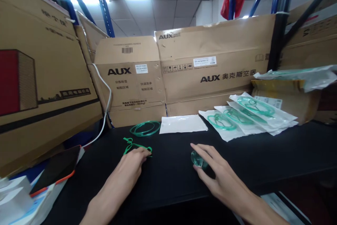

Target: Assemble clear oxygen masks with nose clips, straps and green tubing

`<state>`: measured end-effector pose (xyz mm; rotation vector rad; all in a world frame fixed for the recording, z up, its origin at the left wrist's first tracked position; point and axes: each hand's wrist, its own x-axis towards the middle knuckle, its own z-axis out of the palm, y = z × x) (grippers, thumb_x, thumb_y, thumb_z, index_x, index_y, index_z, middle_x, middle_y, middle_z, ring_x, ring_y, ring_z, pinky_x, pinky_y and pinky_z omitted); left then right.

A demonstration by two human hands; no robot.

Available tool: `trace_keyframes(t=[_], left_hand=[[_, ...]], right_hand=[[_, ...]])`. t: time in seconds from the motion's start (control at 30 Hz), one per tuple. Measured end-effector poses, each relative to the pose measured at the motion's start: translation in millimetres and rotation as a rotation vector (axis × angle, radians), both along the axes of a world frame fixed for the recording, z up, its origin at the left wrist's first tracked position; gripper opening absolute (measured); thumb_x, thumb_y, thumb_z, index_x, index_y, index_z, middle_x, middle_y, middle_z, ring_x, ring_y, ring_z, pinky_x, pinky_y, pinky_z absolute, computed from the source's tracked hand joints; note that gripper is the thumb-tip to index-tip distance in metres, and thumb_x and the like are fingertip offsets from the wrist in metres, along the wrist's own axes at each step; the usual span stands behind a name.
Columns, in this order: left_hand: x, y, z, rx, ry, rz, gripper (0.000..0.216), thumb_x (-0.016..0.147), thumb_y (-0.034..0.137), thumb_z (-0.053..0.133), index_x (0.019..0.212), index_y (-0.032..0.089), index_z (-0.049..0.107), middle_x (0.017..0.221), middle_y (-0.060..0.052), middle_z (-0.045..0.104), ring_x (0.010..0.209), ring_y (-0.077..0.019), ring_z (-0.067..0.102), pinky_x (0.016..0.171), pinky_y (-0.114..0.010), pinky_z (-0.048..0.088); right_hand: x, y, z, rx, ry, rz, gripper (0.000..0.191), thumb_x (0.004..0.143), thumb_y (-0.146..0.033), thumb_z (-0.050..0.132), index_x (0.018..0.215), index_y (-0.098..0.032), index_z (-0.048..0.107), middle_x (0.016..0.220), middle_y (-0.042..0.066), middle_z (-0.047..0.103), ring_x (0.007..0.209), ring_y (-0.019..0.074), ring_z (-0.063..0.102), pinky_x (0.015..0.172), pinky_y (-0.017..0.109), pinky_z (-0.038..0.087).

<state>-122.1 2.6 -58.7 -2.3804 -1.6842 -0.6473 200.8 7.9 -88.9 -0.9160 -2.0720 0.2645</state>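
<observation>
My left hand (134,161) is closed, its fingertips bent down onto the right end of a thin bright green cord (129,145) with small loops at its ends. The fingertips themselves are partly hidden. Between thumb and fingers, my right hand (214,169) grips a small clear greenish plastic cup-like piece (197,159) close to the black table top. Behind my left hand lies a loose coil of clear green tubing (144,134). A flat white pouch (183,124) is beside the coil.
Several white pouches with coiled green tubing (222,121) overlap at the back right, before a cardboard box (302,104). Another pouch (300,74) tops that box. Cardboard panels (210,56) wall the back. At left lie an orange-edged phone (56,169) and a white cable (109,95).
</observation>
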Motion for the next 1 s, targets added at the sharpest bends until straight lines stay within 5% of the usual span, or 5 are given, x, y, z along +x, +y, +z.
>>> trace_keyframes(t=[0.27, 0.37, 0.77, 0.87, 1.0], left_hand=[[91, -20, 14.7, -0.083, -0.100, -0.228, 0.025, 0.106, 0.023, 0.047, 0.102, 0.027, 0.072, 0.106, 0.000, 0.072, 0.099, -0.0198, 0.067, 0.093, -0.034, 0.050], [109, -21, 21.3, -0.119, -0.216, -0.265, 0.020, 0.105, 0.022, 0.051, 0.098, 0.026, 0.070, 0.104, 0.001, 0.071, 0.095, -0.0189, 0.067, 0.090, -0.033, 0.049], [117, -19, 11.5, -0.115, -0.442, -0.182, 0.016, 0.101, 0.031, 0.058, 0.102, 0.028, 0.073, 0.085, 0.003, 0.074, 0.071, -0.0183, 0.064, 0.072, -0.032, 0.050], [114, -18, 12.5, -0.075, -0.458, -0.142, 0.017, 0.099, 0.033, 0.059, 0.096, 0.028, 0.075, 0.083, 0.002, 0.072, 0.070, -0.0187, 0.062, 0.071, -0.032, 0.049], [111, -16, 12.0, -0.054, -0.503, -0.140, 0.020, 0.101, 0.034, 0.056, 0.100, 0.028, 0.075, 0.084, 0.002, 0.071, 0.069, -0.0173, 0.061, 0.070, -0.031, 0.050]], right_hand=[[4, -2, 13.5, -0.283, 0.279, -0.011, 0.031, 0.096, -0.039, 0.066, 0.121, -0.028, 0.052, 0.119, 0.007, 0.069, 0.101, 0.0251, 0.069, 0.089, 0.044, 0.056], [6, -1, 18.1, -0.364, 0.331, 0.011, 0.026, 0.098, -0.045, 0.063, 0.116, -0.027, 0.058, 0.117, 0.006, 0.070, 0.104, 0.0254, 0.068, 0.092, 0.043, 0.054], [10, 4, 32.4, -0.479, 0.440, 0.123, 0.027, 0.103, -0.049, 0.054, 0.117, -0.027, 0.058, 0.127, 0.007, 0.063, 0.117, 0.0239, 0.062, 0.103, 0.044, 0.051], [7, 3, 34.9, -0.514, 0.478, 0.211, 0.025, 0.104, -0.049, 0.052, 0.111, -0.026, 0.057, 0.135, 0.007, 0.055, 0.109, 0.0205, 0.063, 0.099, 0.043, 0.057], [-1, 4, 30.9, -0.569, 0.603, 0.303, 0.025, 0.103, -0.050, 0.055, 0.103, -0.025, 0.055, 0.121, 0.005, 0.055, 0.099, 0.0173, 0.064, 0.090, 0.040, 0.062]])
